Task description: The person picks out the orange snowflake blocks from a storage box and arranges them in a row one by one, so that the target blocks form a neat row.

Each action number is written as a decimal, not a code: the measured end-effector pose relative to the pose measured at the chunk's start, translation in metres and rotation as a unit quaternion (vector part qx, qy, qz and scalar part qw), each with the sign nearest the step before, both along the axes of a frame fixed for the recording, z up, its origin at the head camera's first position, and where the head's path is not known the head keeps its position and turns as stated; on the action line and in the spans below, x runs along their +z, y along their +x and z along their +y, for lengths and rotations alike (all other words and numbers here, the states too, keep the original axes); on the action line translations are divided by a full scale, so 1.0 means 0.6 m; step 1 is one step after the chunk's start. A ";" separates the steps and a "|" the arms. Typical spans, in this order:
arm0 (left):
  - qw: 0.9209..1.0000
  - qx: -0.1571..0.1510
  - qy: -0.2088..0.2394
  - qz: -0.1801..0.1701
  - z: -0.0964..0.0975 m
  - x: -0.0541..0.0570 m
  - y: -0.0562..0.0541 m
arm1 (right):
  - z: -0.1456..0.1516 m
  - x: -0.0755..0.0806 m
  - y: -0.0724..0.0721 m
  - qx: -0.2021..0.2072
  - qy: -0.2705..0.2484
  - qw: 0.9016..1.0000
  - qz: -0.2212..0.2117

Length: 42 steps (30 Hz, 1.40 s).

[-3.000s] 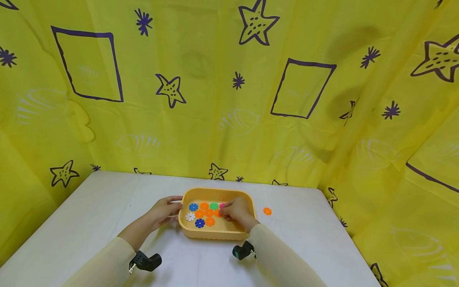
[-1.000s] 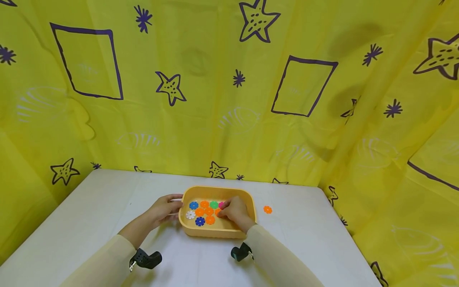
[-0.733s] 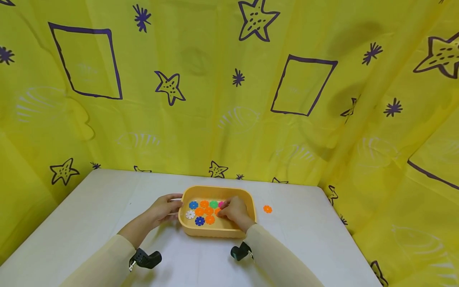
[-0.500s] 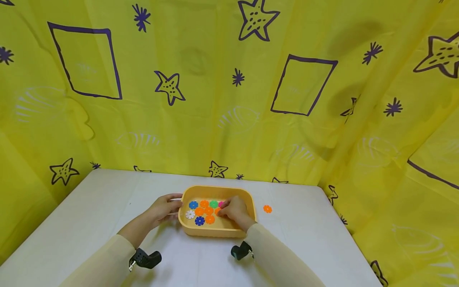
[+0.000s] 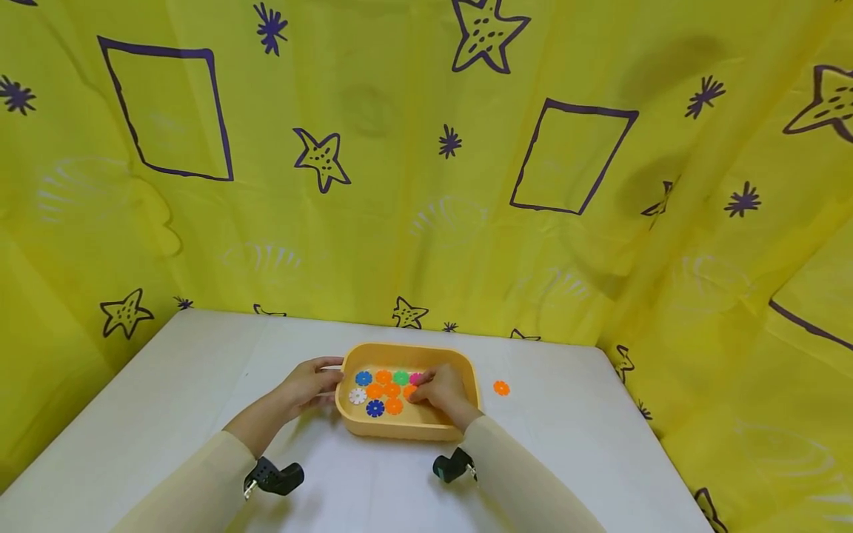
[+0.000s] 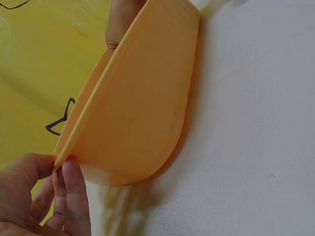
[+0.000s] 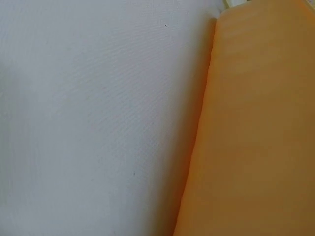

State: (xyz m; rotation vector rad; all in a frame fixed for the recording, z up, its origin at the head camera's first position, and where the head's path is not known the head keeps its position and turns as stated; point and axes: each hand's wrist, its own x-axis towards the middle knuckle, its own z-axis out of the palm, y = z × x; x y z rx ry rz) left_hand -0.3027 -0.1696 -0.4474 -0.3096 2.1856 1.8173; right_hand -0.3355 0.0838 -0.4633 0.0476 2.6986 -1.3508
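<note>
A light-orange plastic tray (image 5: 406, 431) sits on the white table. My left hand (image 5: 308, 386) pinches its left rim between thumb and fingers, as the left wrist view shows on the tray wall (image 6: 135, 108). Inside lie several notched snowflake discs: orange ones (image 5: 394, 406), a green one (image 5: 400, 377), a pink one (image 5: 416, 379), a white one (image 5: 358, 396) and blue ones (image 5: 375, 408). My right hand (image 5: 441, 389) reaches into the tray, fingers curled at an orange snowflake disc (image 5: 409, 393) that it partly covers. The right wrist view shows only tray wall (image 7: 261, 123) and tabletop.
One more orange snowflake disc (image 5: 501, 388) lies on the white table (image 5: 566, 444), right of the tray. A yellow curtain (image 5: 400, 252) with dark drawings hangs behind and beside the table. Each wrist wears a small black camera (image 5: 278, 477).
The right hand has settled slightly lower over the orange disc since the earliest frame. The left hand keeps its hold on the rim. The whole head view shifts a little.
</note>
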 end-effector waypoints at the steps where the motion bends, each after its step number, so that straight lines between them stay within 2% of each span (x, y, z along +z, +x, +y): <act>1: 1.000 0.000 -0.001 0.000 0.000 0.001 -0.001 | 0.000 0.000 0.000 -0.003 -0.001 1.000 -0.002; 16: 1.000 -0.009 0.007 0.005 0.000 0.002 -0.004 | -0.003 0.007 0.002 -0.019 -0.006 1.000 -0.012; 23: 1.000 -0.003 0.008 0.000 0.001 0.002 -0.004 | 0.000 0.008 0.005 -0.010 -0.009 1.000 0.001; 28: 1.000 -0.001 0.002 -0.002 0.002 0.003 -0.003 | 0.004 0.007 0.002 -0.009 -0.018 1.000 -0.006; 36: 1.000 -0.002 0.000 -0.003 0.003 0.004 -0.002 | 0.007 0.005 -0.002 -0.028 -0.031 0.999 -0.020; 42: 1.000 -0.001 0.001 -0.006 0.002 0.005 0.000 | 0.009 0.004 -0.003 -0.023 -0.048 0.998 -0.027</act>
